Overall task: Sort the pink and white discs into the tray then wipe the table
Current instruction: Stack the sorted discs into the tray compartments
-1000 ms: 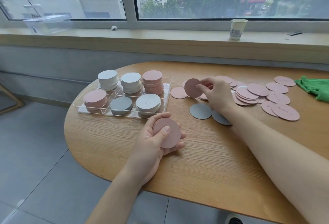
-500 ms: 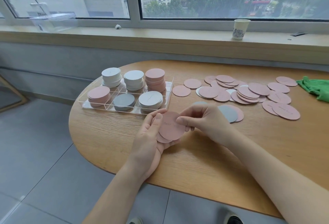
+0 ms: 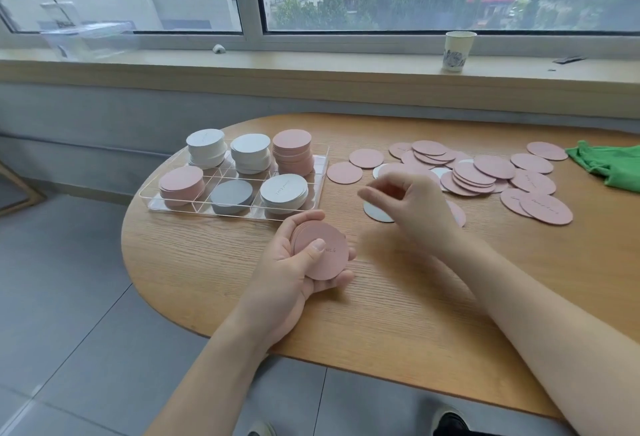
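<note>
My left hand [image 3: 294, 269] holds a small stack of pink discs [image 3: 322, 250] above the table's near edge, thumb pressed on the top one. My right hand [image 3: 412, 203] hovers blurred over a white disc [image 3: 375, 212], fingers loosely curled and holding nothing. Loose pink discs [image 3: 485, 172] lie scattered over the table's middle and right, with a few white ones among them. The clear tray [image 3: 322, 172] at the left has six compartments with stacks of white, pink and grey discs.
A green cloth [image 3: 609, 163] lies at the table's right edge. On the window sill stand a paper cup [image 3: 456, 51] and a clear plastic box [image 3: 86, 42]. The rounded wooden table [image 3: 398, 314] ends close to my body; grey floor lies to the left.
My right hand put a pink disc onto the stack in my left hand, then let go and moved back toward the loose discs.
</note>
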